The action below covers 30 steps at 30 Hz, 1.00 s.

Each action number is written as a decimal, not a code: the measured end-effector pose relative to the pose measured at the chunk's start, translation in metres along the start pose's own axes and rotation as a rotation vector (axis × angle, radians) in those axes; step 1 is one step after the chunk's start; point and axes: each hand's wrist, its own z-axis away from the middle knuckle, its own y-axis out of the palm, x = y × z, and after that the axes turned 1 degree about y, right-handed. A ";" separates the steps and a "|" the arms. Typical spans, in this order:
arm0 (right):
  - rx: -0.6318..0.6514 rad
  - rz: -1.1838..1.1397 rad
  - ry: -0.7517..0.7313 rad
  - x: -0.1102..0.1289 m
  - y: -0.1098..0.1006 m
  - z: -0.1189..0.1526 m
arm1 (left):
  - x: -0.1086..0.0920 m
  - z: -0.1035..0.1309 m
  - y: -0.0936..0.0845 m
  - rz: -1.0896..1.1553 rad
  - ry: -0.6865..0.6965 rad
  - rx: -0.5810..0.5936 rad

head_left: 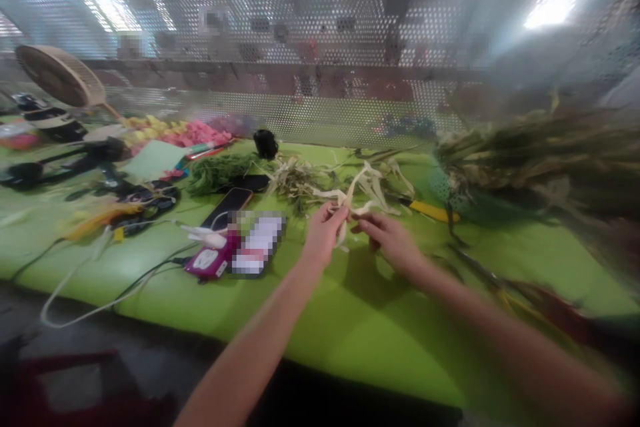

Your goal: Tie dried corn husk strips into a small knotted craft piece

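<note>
A: What are the hands busy with; can you make it out?

B: A pale dried strip (351,190), husk-like and curled; the left hand (321,235) pinches it between thumb and fingers; the right hand (389,238) is just beside it, fingers bent toward the strip; I cannot tell whether they grip it too.

A: And where is that strip, exactly?

B: In front of the person, over the green tabletop (400,340); beyond it lies a loose heap of dried plant scraps (295,177); a yellow-handled cutter (433,209) lies to the right of it.

A: What else is on the right?

B: A bundle of dried stalks (520,153), blurred; it rests on a green mesh basket (440,185).

A: The left side looks fuller.

B: It is; a phone with a lit screen (260,245) lies beside a magenta adapter (207,262), with a dark phone (227,207) behind them; farther back are feathery green sprigs (215,171) and a pink and yellow pile (200,133); a round fan (57,77) stands at the far left.
</note>
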 end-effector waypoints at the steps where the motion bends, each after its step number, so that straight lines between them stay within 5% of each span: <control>1: -0.038 -0.036 -0.006 0.001 0.000 0.000 | -0.002 0.000 0.000 -0.045 0.011 0.000; 6: -0.228 0.046 -0.222 0.006 -0.004 0.007 | -0.005 0.002 0.000 -0.350 0.058 0.063; 10: -0.190 0.285 -0.483 0.007 -0.012 0.009 | 0.002 0.002 0.001 -0.503 0.201 0.181; 13: -0.197 0.392 -0.537 0.007 -0.019 0.007 | 0.004 0.003 0.004 -0.588 0.307 0.274; 21: -0.237 0.213 -0.313 0.008 -0.022 0.000 | -0.002 0.012 0.009 -0.521 0.218 0.402; 26: -0.275 -0.076 -0.206 0.012 -0.018 -0.002 | 0.002 0.008 0.007 -0.362 0.108 0.278; 30: -0.232 -0.091 -0.134 0.014 -0.020 -0.003 | -0.001 0.006 0.004 -0.254 0.049 0.173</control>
